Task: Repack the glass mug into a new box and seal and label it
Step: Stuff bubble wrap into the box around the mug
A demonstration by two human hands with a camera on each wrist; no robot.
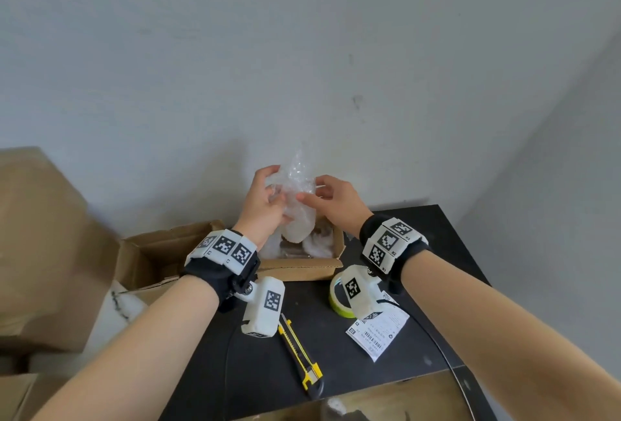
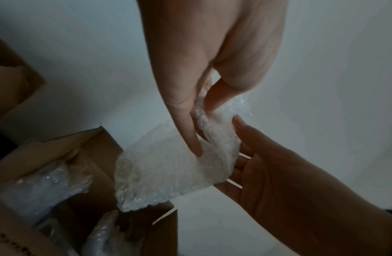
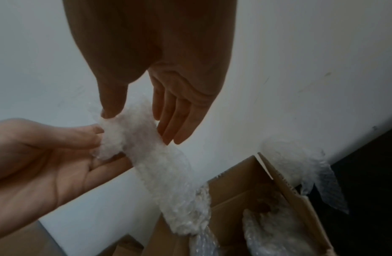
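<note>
Head view: bubble-wrapped bundle is held up above the open cardboard box on the black counter. It is grasped from the side by the left hand, fingers curled round the wrap; the grip of the right hand is pinched on the wrap's upper edge. Whether the glass mug is inside the wrap cannot be told. In front of the box lie a roll of tape, a yellow utility knife and a printed label. Larger cartons stand left of the box.

Left wrist view: the left hand is seen with thumb and fingers closed on the top of the bundle; the right hand is laid against its far side. The box, below the bundle, holds more bubble wrap.

Right wrist view: the right hand is seen with thumb pressed on the bundle and fingers nearly straight behind it; the left hand is cupped round its end. The bundle's lower end hangs over the box.
</note>
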